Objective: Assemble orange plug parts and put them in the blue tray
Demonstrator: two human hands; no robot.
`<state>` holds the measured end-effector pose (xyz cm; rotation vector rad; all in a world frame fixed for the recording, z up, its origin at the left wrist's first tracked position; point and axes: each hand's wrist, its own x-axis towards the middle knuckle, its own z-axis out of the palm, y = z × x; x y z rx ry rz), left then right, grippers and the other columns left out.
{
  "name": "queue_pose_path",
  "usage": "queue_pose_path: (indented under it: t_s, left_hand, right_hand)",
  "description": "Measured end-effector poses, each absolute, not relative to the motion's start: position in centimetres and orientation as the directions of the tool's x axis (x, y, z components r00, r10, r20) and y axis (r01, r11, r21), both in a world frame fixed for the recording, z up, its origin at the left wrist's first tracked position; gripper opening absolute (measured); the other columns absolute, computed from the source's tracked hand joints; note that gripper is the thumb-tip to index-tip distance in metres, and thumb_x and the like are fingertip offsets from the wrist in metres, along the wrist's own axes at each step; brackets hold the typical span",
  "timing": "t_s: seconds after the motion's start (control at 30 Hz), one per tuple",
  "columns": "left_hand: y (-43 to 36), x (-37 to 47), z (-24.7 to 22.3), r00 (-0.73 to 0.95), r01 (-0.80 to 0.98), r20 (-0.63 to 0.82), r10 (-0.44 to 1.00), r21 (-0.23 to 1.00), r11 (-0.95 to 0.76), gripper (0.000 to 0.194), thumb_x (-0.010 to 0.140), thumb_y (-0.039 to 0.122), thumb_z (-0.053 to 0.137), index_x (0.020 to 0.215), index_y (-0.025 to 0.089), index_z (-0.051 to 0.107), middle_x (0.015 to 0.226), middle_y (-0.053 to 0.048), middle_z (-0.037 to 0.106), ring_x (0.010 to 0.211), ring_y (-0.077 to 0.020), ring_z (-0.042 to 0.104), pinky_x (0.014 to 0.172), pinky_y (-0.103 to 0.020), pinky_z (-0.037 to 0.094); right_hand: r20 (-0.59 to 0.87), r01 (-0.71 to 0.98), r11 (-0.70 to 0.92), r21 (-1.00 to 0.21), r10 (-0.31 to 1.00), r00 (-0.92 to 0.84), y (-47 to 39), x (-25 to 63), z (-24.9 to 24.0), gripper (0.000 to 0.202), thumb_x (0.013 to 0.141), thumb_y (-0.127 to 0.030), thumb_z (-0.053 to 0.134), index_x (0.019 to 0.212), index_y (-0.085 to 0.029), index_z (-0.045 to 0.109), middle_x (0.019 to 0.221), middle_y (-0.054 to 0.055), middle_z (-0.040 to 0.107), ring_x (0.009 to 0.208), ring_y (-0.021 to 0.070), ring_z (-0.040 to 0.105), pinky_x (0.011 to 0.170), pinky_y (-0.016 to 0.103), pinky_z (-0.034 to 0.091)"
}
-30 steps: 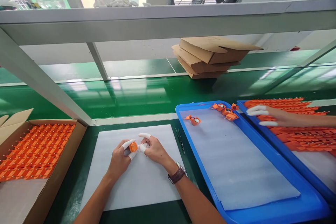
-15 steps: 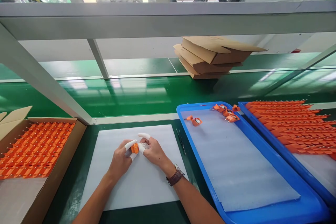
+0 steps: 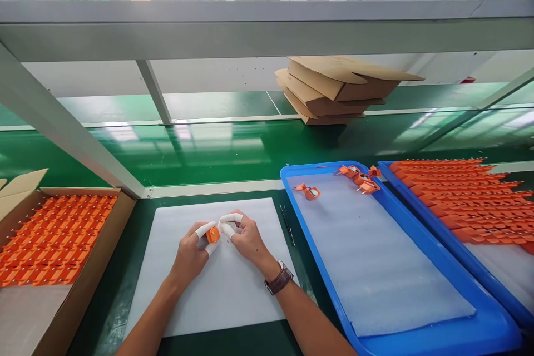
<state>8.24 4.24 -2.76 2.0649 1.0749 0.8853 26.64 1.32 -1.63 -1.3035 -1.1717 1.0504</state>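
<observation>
A glossy green tabletop (image 3: 217,150) spread across the scene, and a grey metal frame (image 3: 267,39) crossed above it. On the right lay a long blue plastic tray (image 3: 492,317), lined with a pale translucent sheet. Just beside it, at the far right, a second blue tray (image 3: 453,239) held overlapping rows of orange parts (image 3: 471,194). At the left edge stood an open brown cardboard box (image 3: 100,256), with more neat orange rows (image 3: 62,233) in its far portion and a pale sheet showing at its near end. Flat white paper (image 3: 233,300) lay near the middle, between the box and the lined tray. Farther back, a crooked stack of brown cardboard boxes (image 3: 334,89) rested right of centre.

Both hands were above the white paper, with white covers on some fingers. The left hand (image 3: 189,256) was nearly closed, its covered thumb and finger pinching a small, boxy orange piece (image 3: 213,235). The right hand (image 3: 250,239) was curled just right of that piece, covered fingertips brought together; whether they gripped anything tiny could not be made out. A brown-banded wristwatch (image 3: 278,281) circled the right wrist.

At the far end of the lined tray sat a cluster of loose orange parts (image 3: 362,179), with a lone orange part (image 3: 311,193) to its left. A thin dark metal tool (image 3: 287,224) lay between the paper and that tray.
</observation>
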Motion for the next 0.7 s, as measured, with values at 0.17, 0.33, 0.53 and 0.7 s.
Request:
queue_pose_path:
  t_s: [0.17,0.33,0.53,0.7]
  left_hand:
    - [4.29,8.18,-3.21,0.404,0.402,0.268,0.875,0.807,-0.433,0.038,0.088,0.019,0.064,0.124,0.030,0.065,0.112,-0.003,0.069,0.092,-0.0180,0.070,0.080,-0.032,0.063]
    - [4.35,8.13,-3.71,0.368,0.382,0.273,0.889,0.827,-0.412,0.040,0.090,0.022,0.063,0.129,0.030,0.063,0.120,-0.004,0.068,0.098,-0.0193,0.072,0.087,-0.035,0.064]
    - [4.35,7.82,-3.47,0.396,0.346,0.210,0.894,0.868,-0.357,0.047,0.090,0.022,0.062,0.137,0.031,0.059,0.131,-0.004,0.066,0.111,-0.0224,0.070,0.097,-0.038,0.061]
    - [4.40,7.63,-3.57,0.478,0.236,0.182,0.860,0.916,-0.325,0.055,0.092,0.017,0.056,0.144,0.032,0.051,0.137,-0.005,0.061,0.116,-0.0212,0.068,0.105,-0.041,0.057]
  right_hand:
    - [0.026,0.081,0.023,-0.996,0.999,0.038,1.00,26.19,-1.69,0.011,0.085,-0.025,0.064,0.089,-0.022,0.073,0.092,0.001,0.065,0.075,0.0141,0.060,0.066,0.025,0.048]
    - [0.013,0.065,0.012,-0.998,1.000,0.023,0.94,26.04,-1.96,0.014,0.086,-0.025,0.064,0.096,-0.021,0.072,0.096,0.003,0.067,0.082,0.0160,0.065,0.069,0.026,0.050]
    - [-0.018,0.022,-0.019,-1.000,0.999,0.037,0.95,25.81,-1.93,0.024,0.083,-0.027,0.068,0.106,-0.021,0.071,0.097,0.004,0.071,0.088,0.0185,0.068,0.074,0.028,0.054]
    - [-0.025,0.007,-0.026,-1.000,0.993,0.115,1.17,26.07,-1.80,0.020,0.085,-0.030,0.067,0.101,-0.021,0.073,0.097,0.004,0.070,0.085,0.0181,0.066,0.073,0.028,0.054]
